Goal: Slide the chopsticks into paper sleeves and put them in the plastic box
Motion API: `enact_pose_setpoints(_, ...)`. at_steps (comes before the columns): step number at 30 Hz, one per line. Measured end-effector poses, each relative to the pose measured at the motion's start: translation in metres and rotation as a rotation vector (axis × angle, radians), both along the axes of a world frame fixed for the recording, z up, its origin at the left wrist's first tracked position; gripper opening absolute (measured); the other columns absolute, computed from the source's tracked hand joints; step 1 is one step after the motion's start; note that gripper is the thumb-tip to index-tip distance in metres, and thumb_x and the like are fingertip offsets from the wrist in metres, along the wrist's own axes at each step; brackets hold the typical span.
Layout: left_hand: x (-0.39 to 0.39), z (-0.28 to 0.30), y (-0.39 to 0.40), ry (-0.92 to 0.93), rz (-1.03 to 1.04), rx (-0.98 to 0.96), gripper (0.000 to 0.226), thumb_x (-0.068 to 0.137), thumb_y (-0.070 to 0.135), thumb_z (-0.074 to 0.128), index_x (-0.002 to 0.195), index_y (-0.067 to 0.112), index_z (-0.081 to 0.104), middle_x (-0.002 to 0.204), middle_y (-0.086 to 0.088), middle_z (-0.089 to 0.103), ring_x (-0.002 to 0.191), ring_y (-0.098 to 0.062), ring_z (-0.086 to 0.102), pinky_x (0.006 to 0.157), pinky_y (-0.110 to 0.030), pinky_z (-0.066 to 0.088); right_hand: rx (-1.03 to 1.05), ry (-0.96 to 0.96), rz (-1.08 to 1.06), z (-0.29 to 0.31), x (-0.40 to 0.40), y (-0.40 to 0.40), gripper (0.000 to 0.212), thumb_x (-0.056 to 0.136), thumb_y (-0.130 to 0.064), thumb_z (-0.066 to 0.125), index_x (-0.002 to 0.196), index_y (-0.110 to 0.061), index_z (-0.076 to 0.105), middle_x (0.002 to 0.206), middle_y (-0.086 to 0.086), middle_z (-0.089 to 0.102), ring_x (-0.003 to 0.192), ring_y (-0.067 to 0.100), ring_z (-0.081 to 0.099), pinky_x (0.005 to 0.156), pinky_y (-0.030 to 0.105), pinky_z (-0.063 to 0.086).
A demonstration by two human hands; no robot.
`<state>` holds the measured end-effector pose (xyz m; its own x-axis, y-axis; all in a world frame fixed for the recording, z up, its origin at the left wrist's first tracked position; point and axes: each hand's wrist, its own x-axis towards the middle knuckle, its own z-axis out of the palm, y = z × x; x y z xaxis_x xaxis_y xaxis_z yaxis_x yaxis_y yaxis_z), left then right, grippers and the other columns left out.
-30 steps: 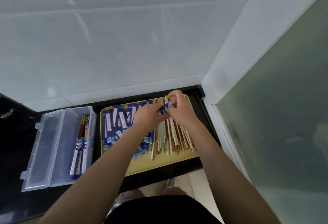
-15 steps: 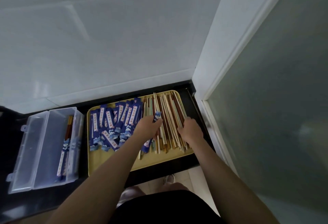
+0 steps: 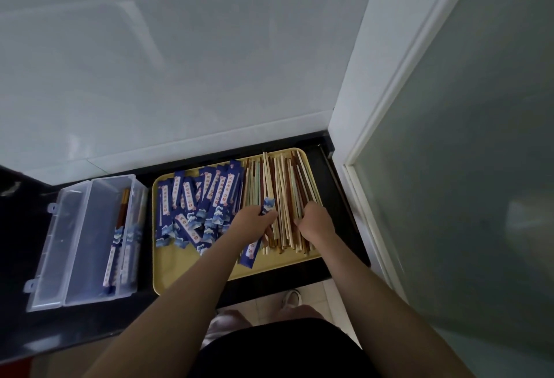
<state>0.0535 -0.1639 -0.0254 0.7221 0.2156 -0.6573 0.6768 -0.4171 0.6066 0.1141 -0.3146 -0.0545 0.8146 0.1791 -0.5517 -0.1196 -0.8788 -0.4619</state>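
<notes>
The left hand [image 3: 253, 221] holds a blue printed paper sleeve [image 3: 258, 235] in a curled grip. The right hand [image 3: 314, 221] rests on the loose wooden chopsticks [image 3: 284, 191], its grip curled into the pile. Both lie on the yellow tray [image 3: 180, 263]. Left of it, the clear plastic box [image 3: 78, 242] on the dark worktop [image 3: 27, 227] holds a few sleeved pairs; many remain. Sleeve lettering is illegible.

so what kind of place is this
Probably a kitchen or a restaurant's back area: a dark counter against a white tiled wall, beside a frosted glass door. A yellow tray of chopsticks suggests table-setting prep.
</notes>
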Motion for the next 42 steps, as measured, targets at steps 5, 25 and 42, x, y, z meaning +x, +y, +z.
enact_pose_setpoints(5,-0.006,-0.002,0.004,-0.011,0.121,-0.055,0.016,0.098,0.021,0.06,0.092,0.006,0.06,0.075,-0.011,0.072,0.059,-0.025,0.068,0.068,-0.041,0.06,0.084,-0.024,-0.032,0.006,0.002,-0.007,0.01,0.101,-0.018,0.06,0.094,-0.014,0.054,0.089,0.001,0.06,0.067,0.008,0.053,0.055,0.021,0.037)
enact_pose_setpoints(25,-0.015,-0.006,0.01,-0.013,0.275,-0.094,0.012,0.097,0.016,0.061,0.091,0.008,0.056,0.068,-0.007,0.058,0.053,-0.018,0.052,0.053,-0.03,0.047,0.061,-0.152,-0.012,0.009,-0.004,0.01,0.004,0.101,-0.016,0.056,0.099,-0.014,0.058,0.093,0.002,0.062,0.082,0.016,0.063,0.071,0.027,0.051)
enact_pose_setpoints(42,-0.01,-0.005,0.007,-0.027,0.261,-0.102,0.011,0.097,0.016,0.059,0.093,0.007,0.055,0.07,-0.008,0.059,0.052,-0.019,0.054,0.053,-0.03,0.048,0.044,0.028,-0.085,0.006,-0.002,0.002,0.019,0.099,-0.016,0.06,0.082,-0.015,0.053,0.081,0.001,0.056,0.072,0.016,0.058,0.063,0.025,0.045)
